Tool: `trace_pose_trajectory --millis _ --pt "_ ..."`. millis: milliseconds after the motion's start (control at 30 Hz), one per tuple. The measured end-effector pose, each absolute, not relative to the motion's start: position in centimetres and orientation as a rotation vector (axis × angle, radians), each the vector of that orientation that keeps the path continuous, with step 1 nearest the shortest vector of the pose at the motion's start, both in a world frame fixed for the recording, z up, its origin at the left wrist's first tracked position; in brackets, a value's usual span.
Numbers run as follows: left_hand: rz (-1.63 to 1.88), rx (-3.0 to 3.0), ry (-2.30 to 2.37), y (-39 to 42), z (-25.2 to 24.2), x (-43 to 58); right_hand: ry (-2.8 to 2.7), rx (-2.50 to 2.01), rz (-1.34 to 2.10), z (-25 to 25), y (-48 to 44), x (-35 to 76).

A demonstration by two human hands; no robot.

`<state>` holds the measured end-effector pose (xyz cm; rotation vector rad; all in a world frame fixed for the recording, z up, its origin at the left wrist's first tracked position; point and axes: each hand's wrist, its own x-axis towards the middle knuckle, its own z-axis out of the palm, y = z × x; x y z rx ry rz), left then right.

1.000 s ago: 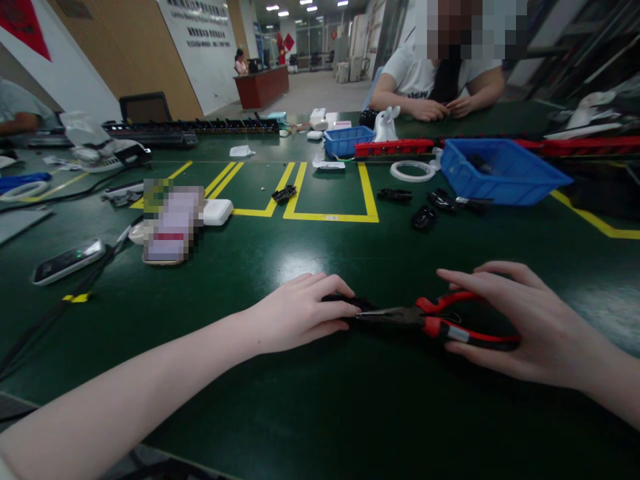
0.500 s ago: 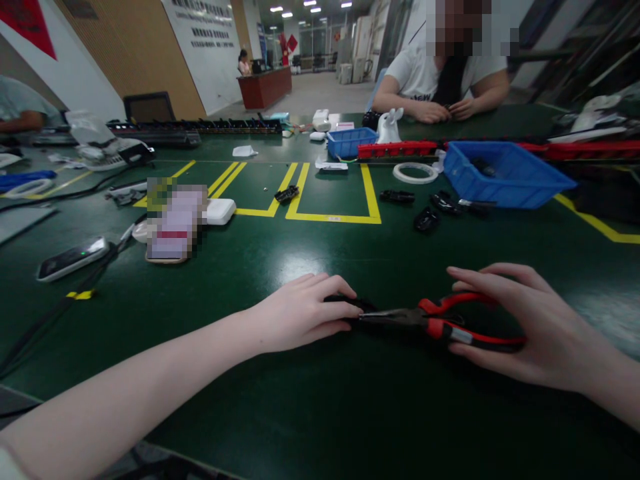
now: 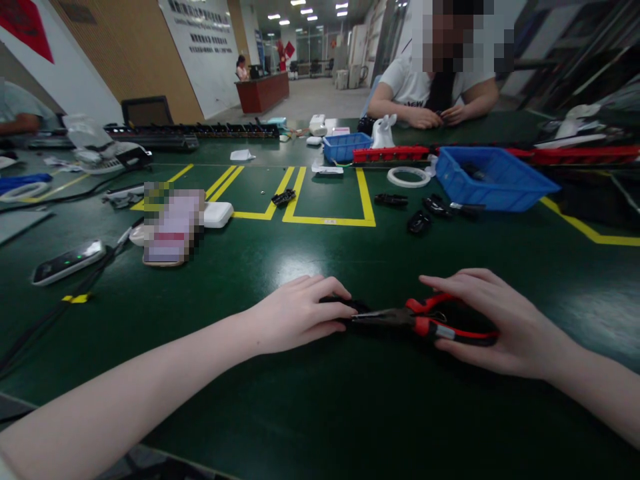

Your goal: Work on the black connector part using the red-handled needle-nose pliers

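Note:
Needle-nose pliers [image 3: 423,325] with red and black handles lie low over the green table, their jaws pointing left. My right hand [image 3: 505,327] is wrapped around the handles, thumb below and fingers above. At the jaw tips, my left hand [image 3: 305,313] pinches a small black part [image 3: 364,307], mostly hidden by the fingers and too dark to make out. The jaw tips touch or nearly touch my left fingertips; whether they grip the part I cannot tell.
Beyond my hands lie several small black parts [image 3: 419,222], a white tape ring [image 3: 409,177] and a blue bin [image 3: 493,190]. A phone [image 3: 175,227], a white case [image 3: 218,215] and a cabled device [image 3: 69,262] are at left. A person [image 3: 435,93] sits opposite.
My right hand has shifted left along the pliers, closer to the jaws, and the handles look slightly nearer each other. My left hand stays at the black part. The view has shifted slightly.

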<state>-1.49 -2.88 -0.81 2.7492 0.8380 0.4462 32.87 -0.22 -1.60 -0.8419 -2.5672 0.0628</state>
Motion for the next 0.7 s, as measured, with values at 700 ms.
trace_pose_trajectory --millis 700 --pt "0.487 2.783 0.825 -2.95 -0.87 -1.44 -2.741 -0.798 0.004 -1.50 0.30 33.03"
